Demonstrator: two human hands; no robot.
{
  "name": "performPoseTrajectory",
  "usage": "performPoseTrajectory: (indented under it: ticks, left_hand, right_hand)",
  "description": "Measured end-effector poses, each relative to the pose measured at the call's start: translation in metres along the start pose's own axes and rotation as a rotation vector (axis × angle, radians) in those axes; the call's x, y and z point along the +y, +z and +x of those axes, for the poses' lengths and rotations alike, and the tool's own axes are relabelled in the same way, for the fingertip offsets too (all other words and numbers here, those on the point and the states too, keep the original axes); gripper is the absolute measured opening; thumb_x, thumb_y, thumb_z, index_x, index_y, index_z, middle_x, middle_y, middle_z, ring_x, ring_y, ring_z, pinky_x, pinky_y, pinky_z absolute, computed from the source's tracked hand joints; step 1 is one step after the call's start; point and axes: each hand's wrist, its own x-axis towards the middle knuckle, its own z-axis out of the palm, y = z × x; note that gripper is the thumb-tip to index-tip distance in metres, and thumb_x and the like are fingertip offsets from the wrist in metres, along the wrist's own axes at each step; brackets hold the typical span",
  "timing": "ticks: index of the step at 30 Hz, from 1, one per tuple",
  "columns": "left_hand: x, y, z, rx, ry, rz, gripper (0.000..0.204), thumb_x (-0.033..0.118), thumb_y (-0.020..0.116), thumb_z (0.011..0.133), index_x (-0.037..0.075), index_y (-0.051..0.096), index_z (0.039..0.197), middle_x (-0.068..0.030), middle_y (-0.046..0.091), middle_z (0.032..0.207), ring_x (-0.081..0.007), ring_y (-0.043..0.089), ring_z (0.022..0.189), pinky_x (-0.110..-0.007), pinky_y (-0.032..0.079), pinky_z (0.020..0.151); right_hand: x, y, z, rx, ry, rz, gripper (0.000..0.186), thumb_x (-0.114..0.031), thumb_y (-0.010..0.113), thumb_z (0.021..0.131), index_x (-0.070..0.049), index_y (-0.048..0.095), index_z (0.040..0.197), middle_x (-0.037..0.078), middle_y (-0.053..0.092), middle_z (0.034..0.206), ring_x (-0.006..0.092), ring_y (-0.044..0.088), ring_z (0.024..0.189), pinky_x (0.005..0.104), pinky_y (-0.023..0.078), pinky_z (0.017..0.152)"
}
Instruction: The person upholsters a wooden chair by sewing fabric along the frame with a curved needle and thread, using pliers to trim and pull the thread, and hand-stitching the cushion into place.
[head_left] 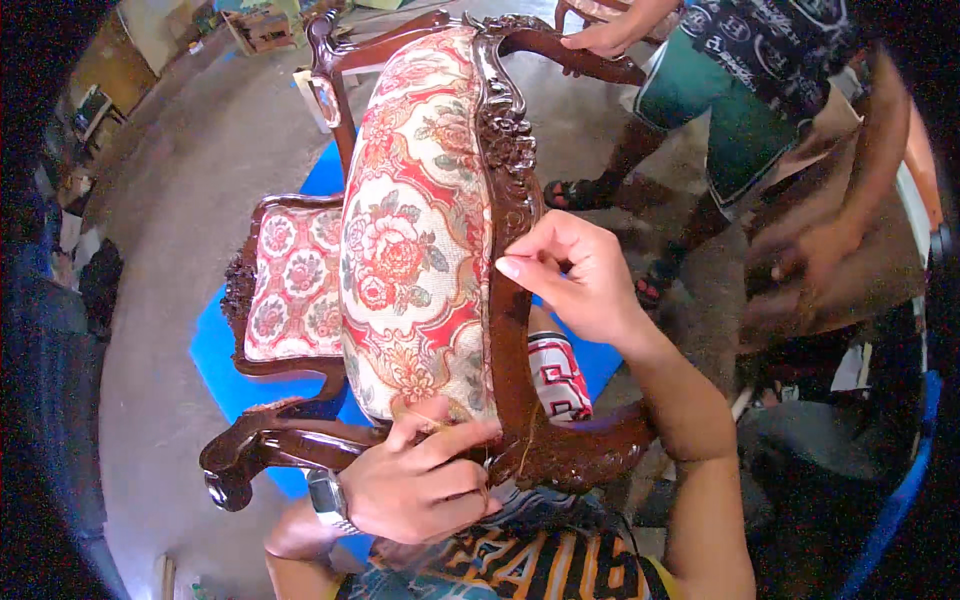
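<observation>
A carved dark-wood armchair (515,215) lies tilted before me, its back padded in red and cream floral fabric (395,255). My right hand (575,275) pinches thumb and forefinger together at the right edge of the padding, where fabric meets wood. Whatever sits in that pinch is too small to make out. Low on the padding, my left hand (425,480) rests with bent fingers against the fabric and frame, a watch (328,500) on its wrist. A thin yellowish strand (432,424) shows at its fingertips; the fingers seem closed on it.
The chair's floral seat (297,282) is at left, above a blue sheet (215,345) on the grey floor. A co-worker in green shorts (705,110) stands at the right, one hand (615,35) near the far wooden arm. Brown cardboard (880,250) is at far right.
</observation>
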Motion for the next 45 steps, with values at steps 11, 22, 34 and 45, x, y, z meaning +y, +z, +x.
performPoseTrajectory:
  ticks: [11, 22, 34, 45]
  left_hand:
    - [-0.026, 0.012, 0.013, -0.106, -0.264, -0.671, 0.019, 0.002, 0.063, 0.082, 0.005, 0.048, 0.070, -0.0072, 0.040, 0.062, -0.0282, 0.046, 0.056, -0.044, 0.049, 0.072]
    - [-0.030, 0.007, 0.023, -0.169, -0.343, -0.923, 0.020, 0.001, 0.058, 0.086, 0.005, 0.047, 0.069, -0.0054, 0.036, 0.060, -0.0241, 0.048, 0.054, -0.059, 0.026, 0.107]
    - [-0.036, 0.011, 0.021, -0.180, -0.195, -0.917, 0.012, 0.002, 0.061, 0.084, 0.007, 0.053, 0.075, -0.0041, 0.049, 0.064, -0.0222, 0.057, 0.063, -0.057, 0.025, 0.108]
    - [-0.037, 0.014, 0.016, -0.120, -0.149, -0.919, 0.009, 0.002, 0.061, 0.082, 0.006, 0.053, 0.082, -0.0038, 0.052, 0.069, -0.0223, 0.059, 0.066, -0.057, 0.022, 0.109]
  right_hand:
    - [0.011, -0.009, -0.004, -0.079, 0.040, -0.099, 0.013, -0.011, 0.069, 0.081, -0.002, 0.060, 0.079, -0.001, 0.053, 0.054, 0.0022, 0.045, 0.051, 0.0225, 0.035, 0.046]
    - [-0.017, -0.003, 0.022, -0.282, 0.010, -0.319, 0.011, -0.008, 0.066, 0.075, 0.000, 0.058, 0.075, 0.015, 0.059, 0.062, 0.0272, 0.062, 0.057, 0.0359, 0.048, 0.055]
    - [-0.023, -0.004, 0.023, -0.338, 0.100, -0.318, 0.005, -0.001, 0.062, 0.074, 0.001, 0.057, 0.074, 0.016, 0.060, 0.064, 0.0292, 0.064, 0.060, 0.0350, 0.049, 0.055]
    - [-0.022, -0.002, 0.025, -0.354, 0.049, -0.396, 0.004, -0.001, 0.061, 0.072, 0.000, 0.057, 0.073, 0.017, 0.060, 0.065, 0.0324, 0.064, 0.063, 0.0374, 0.050, 0.057]
